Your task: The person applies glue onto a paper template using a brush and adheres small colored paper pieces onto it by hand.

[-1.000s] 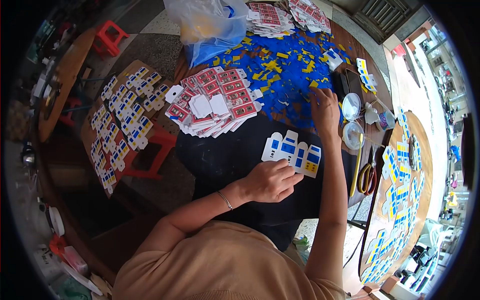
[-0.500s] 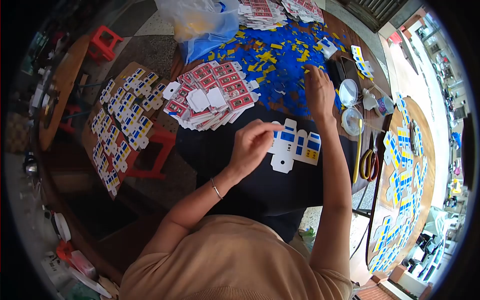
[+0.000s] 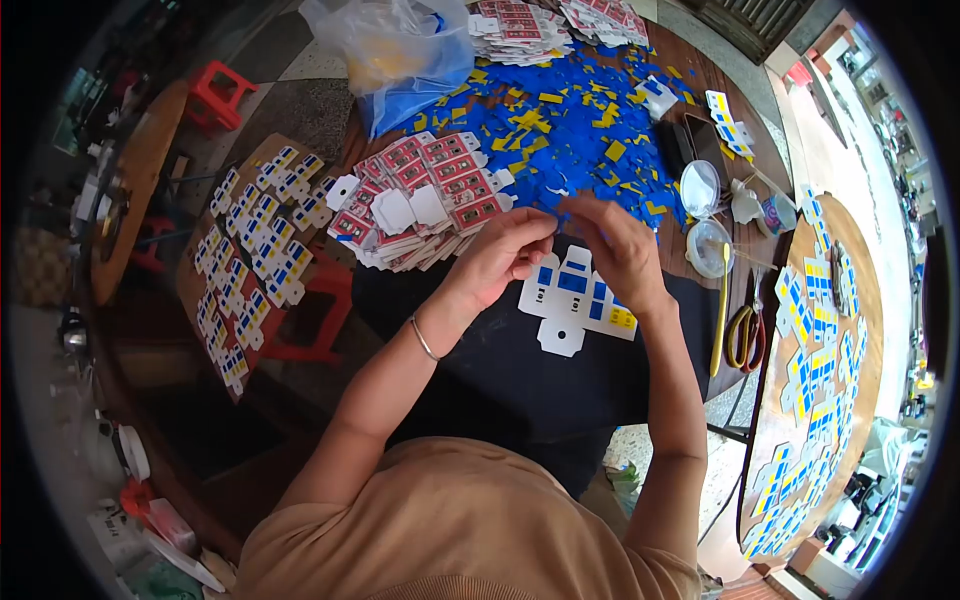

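On the dark cloth in front of me lies a flat, unfolded white carton [image 3: 572,305] with blue and yellow patches. Just above its upper left side is my left hand [image 3: 505,255], fingers curled and thumb and forefinger pinched together. My right hand [image 3: 622,245] bends in from the other side, over the carton's upper right, also pinching. The fingertips of both hands nearly meet; whatever is between them is too small to make out. Behind them, blue and yellow paper slips [image 3: 560,130] are scattered over the table. A pile of red-and-white flat cartons [image 3: 425,195] sits to the left.
Plastic tubs [image 3: 709,248], a yellow-handled tool [image 3: 719,310] and scissors [image 3: 745,335] lie at the right. Patched cartons cover a left board [image 3: 250,260] and a right round table [image 3: 815,370]. A plastic bag [image 3: 410,60] stands at the back left.
My right hand has come back from the paper slips toward me and to the left. My left hand has shifted slightly; its pointing forefinger is now bent into a pinch near the right fingertips.
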`<state>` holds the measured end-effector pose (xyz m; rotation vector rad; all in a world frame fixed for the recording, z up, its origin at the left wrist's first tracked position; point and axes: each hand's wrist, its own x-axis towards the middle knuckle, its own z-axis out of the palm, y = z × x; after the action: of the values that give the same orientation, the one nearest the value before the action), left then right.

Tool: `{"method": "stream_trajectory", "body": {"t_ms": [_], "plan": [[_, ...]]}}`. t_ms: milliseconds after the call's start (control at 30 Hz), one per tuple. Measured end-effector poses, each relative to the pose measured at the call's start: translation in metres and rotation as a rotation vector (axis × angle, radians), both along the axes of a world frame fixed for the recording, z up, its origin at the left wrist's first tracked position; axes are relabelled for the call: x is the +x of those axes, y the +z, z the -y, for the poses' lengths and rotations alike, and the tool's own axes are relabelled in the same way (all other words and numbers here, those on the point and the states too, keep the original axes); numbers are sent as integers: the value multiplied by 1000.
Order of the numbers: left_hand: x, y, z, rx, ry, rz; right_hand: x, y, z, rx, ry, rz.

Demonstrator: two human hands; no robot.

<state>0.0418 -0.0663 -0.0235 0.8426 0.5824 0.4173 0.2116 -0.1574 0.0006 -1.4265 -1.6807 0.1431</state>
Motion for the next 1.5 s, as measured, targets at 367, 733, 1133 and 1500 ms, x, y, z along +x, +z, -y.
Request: {"method": "stream_trajectory", "body": {"t_ms": [367, 733, 1133, 1500], "plan": [[11, -5, 27, 772, 186, -162, 17, 0, 13, -316, 2, -401], [12, -7, 31, 1384, 193, -180, -5, 1, 89, -542, -242, 32], [15, -12, 30, 1501, 266, -331, -22, 1, 93, -500, -304, 184], [13, -12, 29, 1523, 345, -299, -31, -3, 98, -472, -326, 284]]}}
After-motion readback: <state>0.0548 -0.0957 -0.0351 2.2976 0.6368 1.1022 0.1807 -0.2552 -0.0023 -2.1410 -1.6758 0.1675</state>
